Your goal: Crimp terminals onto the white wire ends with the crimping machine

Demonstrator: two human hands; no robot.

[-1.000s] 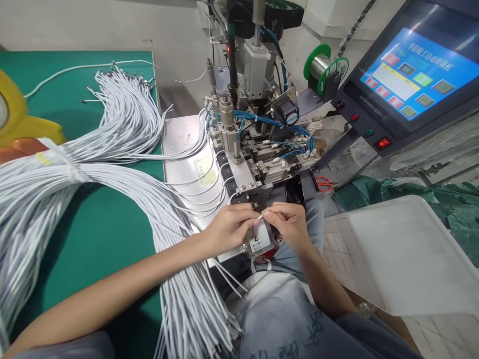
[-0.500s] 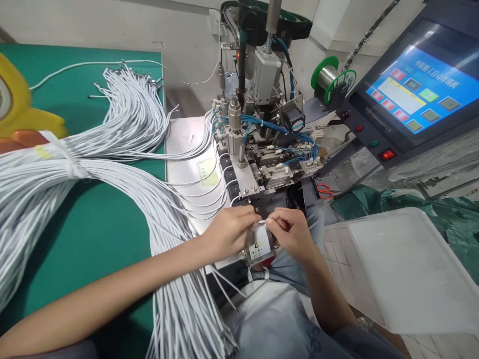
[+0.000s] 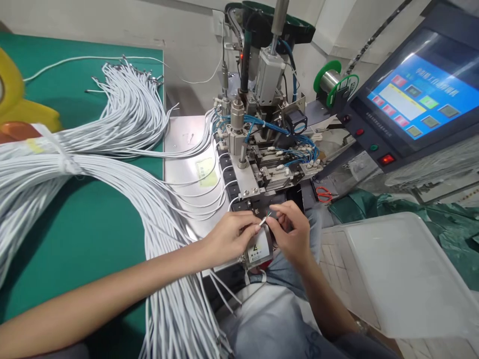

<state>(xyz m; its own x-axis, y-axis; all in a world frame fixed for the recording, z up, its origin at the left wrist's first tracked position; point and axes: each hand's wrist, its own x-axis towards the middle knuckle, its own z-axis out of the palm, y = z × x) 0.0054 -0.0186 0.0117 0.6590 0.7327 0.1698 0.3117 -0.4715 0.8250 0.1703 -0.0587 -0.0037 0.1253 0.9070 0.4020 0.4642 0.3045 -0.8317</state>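
Note:
My left hand [image 3: 234, 234] pinches a white cable [image 3: 263, 221] just behind its end, where thin coloured wires, one of them green, stick out. Close to these wires is my right hand [image 3: 292, 230], its thumb and index finger apart, with nothing visible between them. Both hands are in front of the machine [image 3: 245, 182], above a small box with a white label [image 3: 259, 249]. A large tied bundle of white cables [image 3: 112, 172] lies to the left and passes under my left forearm. Several single cables run into the machine's black slots.
A green table surface [image 3: 101, 219] spreads out at the left, with a yellow object [image 3: 22, 99] on it. At the right are a control screen [image 3: 422, 99], a solder wire spool [image 3: 331, 80], red-handled scissors [image 3: 324, 194] and a white tray [image 3: 404, 269].
The fingers of my right hand have opened and moved off the cable end, so the thin wires now show. The cable end points more upward in my left hand.

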